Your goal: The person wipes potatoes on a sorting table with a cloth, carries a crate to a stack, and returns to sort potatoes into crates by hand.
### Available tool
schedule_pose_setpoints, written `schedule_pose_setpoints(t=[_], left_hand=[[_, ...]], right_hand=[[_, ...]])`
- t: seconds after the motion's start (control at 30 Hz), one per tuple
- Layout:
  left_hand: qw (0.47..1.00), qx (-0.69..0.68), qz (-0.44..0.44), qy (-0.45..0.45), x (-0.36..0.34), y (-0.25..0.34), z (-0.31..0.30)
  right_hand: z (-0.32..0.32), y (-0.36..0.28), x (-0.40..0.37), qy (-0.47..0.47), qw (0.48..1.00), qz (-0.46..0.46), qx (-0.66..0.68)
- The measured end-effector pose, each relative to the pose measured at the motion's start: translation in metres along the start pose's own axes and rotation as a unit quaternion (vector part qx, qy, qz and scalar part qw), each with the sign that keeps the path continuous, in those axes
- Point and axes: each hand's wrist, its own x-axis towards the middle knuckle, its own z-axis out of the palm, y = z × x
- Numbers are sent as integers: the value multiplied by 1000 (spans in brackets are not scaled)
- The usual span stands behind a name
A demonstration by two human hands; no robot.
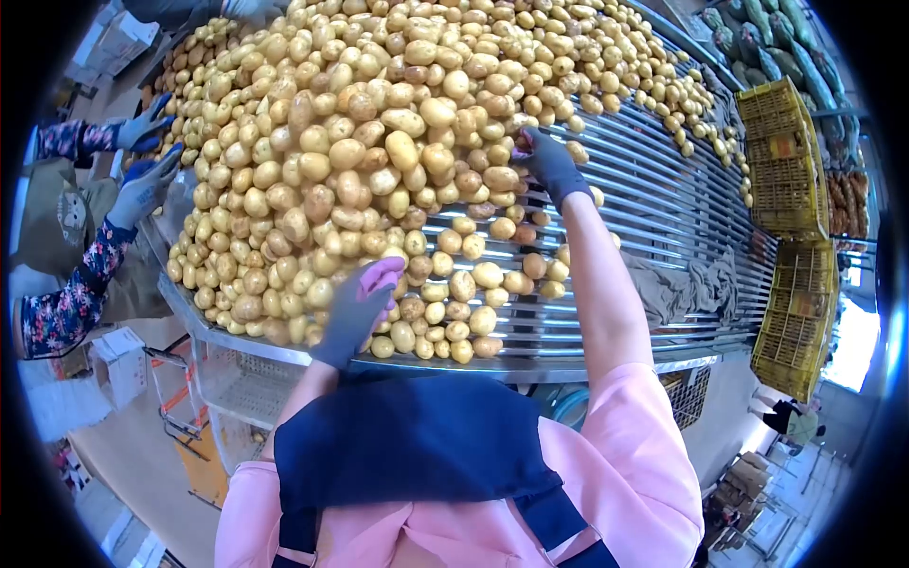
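Left hand [365, 303], right hand [549, 166] — pile [445, 279] edge

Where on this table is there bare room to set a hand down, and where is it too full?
The slats are bare right of the right hand, between the potatoes and the yellow crates; a cloth lies lower there. Around the left hand and toward the co-worker's hands it is crowded.
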Motion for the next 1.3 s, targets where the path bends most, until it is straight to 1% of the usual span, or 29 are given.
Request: schedule_pose_setpoints(t=[0.03, 0.07, 0.1, 0.13, 0.2, 0.27, 0.33, 0.37, 0.4, 0.47, 0.5, 0.53, 0.57, 0.6, 0.63, 0.67, 0.7, 0.73, 0.8, 0.93, 1.0, 1.03, 1.07, 1.1, 1.13, 1.17, 1.2, 1.27, 1.3], left_hand=[[1000, 3, 2, -2, 4, 1, 3], [1000, 14, 7, -23, 6, 1, 6], [999, 25, 10, -46, 8, 2, 10], [998, 30, 9, -50, 10, 6, 15], [991, 96, 54, -74, 16, 16, 25], [990, 98, 38, -97, 22, 20, 30], [991, -10, -61, -118, 25, 20, 32], [991, -10, -62, -117, 25, 20, 31], [990, -11, -63, -125, 25, 20, 31], [990, -18, -67, -126, 24, 16, 29], [980, -116, -107, -118, 25, 13, 29], [960, -212, -146, -111, 26, 12, 30], [944, -253, -176, -116, 26, 18, 35], [944, -251, -177, -120, 30, 14, 34], [934, -284, -169, -138, 37, 6, 33], [921, -318, -161, -158, 42, 2, 33], [927, -304, -159, -151, 41, 5, 35], [928, -306, -153, -151, 40, 6, 34], [928, -310, -163, -129, 35, 8, 32], [930, -304, -153, -135, 23, 4, 19], [940, -284, -137, -128, 14, 6, 14], [949, -258, -130, -128, 7, 9, 12], [949, -263, -127, -122, 3, 6, 8], [949, -266, -117, -125, 0, 2, 4], [949, -269, -108, -129, -2, -2, 1], [938, -300, -122, -125, -1, -3, 0], [937, -304, -119, -122, 0, -1, 2], [909, -372, -162, -96, 4, 7, 10], [879, -432, -145, -144, 12, -3, 5]], right_hand=[[-3, -1, 3, -30, 999, 2, -33], [-6, -4, 2, -62, 996, 6, -64], [-1, 1, 6, -59, 996, -9, -69], [0, 3, 5, -55, 996, -5, -67], [3, -5, -2, -7, 999, -7, -37], [10, -8, -17, 3, 998, -6, -57], [22, 0, -30, 119, 989, -9, 85], [14, -10, -46, 115, 976, 55, 176], [14, -13, -59, 113, 976, 55, 176], [18, -19, -85, 216, 943, 144, 208], [22, -31, -105, 154, 957, 92, 229], [26, -48, -124, 95, 963, 41, 250], [17, -74, -140, 26, 977, 29, 210], [10, -95, -148, -40, 985, 17, 169], [15, -97, -147, -34, 985, 22, 167], [20, -94, -141, -1, 997, -34, 63], [26, -88, -134, 31, 995, -87, -44], [44, -74, -121, 24, 986, -96, -137], [71, -58, -115, 117, 952, -159, -235], [80, -50, -114, 97, 959, -137, -228], [61, -61, -117, 84, 984, -129, -87], [48, -68, -122, 76, 991, -93, -51], [33, -70, -125, 114, 990, -78, -34], [17, -67, -126, 147, 984, -54, -82], [7, -54, -125, 178, 979, -47, -90], [-4, -42, -126, 152, 979, -30, -134], [-5, -26, -125, 64, 976, 23, -208], [0, -13, -126, -12, 978, 55, -201], [0, -10, -125, -11, 977, 52, -204]])
